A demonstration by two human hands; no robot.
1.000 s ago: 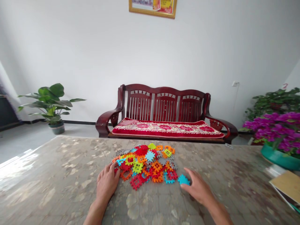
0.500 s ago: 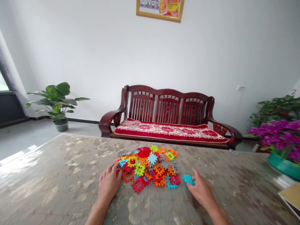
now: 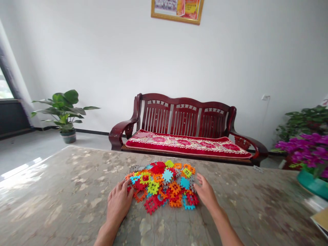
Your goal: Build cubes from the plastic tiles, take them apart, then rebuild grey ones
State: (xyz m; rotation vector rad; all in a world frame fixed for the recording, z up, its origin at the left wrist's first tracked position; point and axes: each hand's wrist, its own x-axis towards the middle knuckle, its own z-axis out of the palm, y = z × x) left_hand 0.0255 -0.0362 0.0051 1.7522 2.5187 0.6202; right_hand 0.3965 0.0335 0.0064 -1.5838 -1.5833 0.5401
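Note:
A pile of flat, notched plastic tiles (image 3: 162,182) in red, orange, blue, green and grey lies on the stone-patterned table (image 3: 64,205). My left hand (image 3: 118,201) rests flat on the table with fingers spread, its fingertips touching the pile's left edge. On the pile's right edge my right hand (image 3: 205,193) has its fingers stretched out against the tiles. A blue tile (image 3: 185,182) lies on the pile just left of those fingers. Neither hand holds anything.
Behind the table stands a dark red wooden bench (image 3: 184,128) with a red flowered cushion. A potted green plant (image 3: 64,114) sits on the floor at the left. Purple flowers in a teal pot (image 3: 311,160) stand at the table's right edge.
My right hand has moved left from beside the loose blue tile to the pile's right edge, and that tile now lies on the pile. The left hand has stayed put.

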